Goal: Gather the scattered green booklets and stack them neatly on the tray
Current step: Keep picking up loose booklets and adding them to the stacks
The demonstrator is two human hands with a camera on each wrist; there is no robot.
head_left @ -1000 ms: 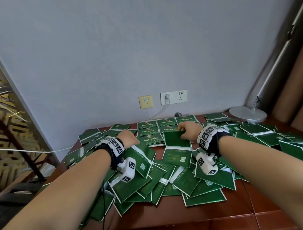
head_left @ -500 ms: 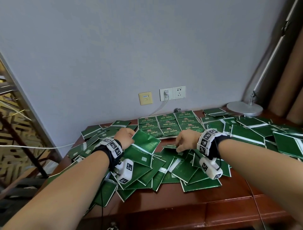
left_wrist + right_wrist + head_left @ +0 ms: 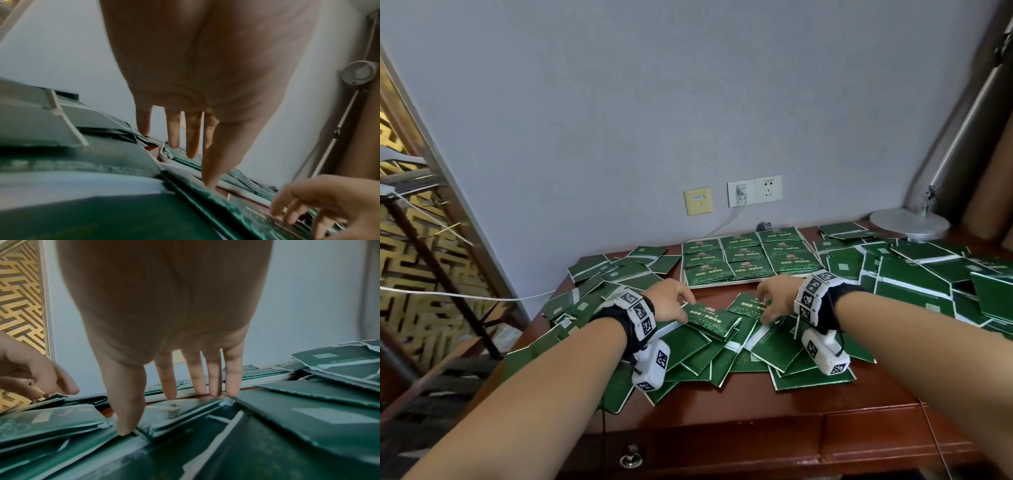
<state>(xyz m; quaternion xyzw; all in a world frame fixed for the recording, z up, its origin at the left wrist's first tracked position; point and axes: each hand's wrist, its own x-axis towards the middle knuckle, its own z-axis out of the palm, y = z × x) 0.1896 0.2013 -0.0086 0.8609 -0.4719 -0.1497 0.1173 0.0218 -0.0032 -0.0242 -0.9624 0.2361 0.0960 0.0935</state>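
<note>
Looks like a furnished room, perhaps a hotel or home: dark wooden desk [image 3: 756, 425] against a plain grey wall [image 3: 654, 102], wall sockets [image 3: 755, 190] (one plugged in), lamp base [image 3: 909, 224] far right, gold lattice screen [image 3: 410, 240] left.

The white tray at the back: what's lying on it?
The tray carries green booklets in neat rows, gold-printed covers up. They cover nearly all its surface; how many lie beneath each cannot be seen.

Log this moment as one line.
left hand: open, on booklet | right hand: open, on pile | tray: partly stacked
</note>
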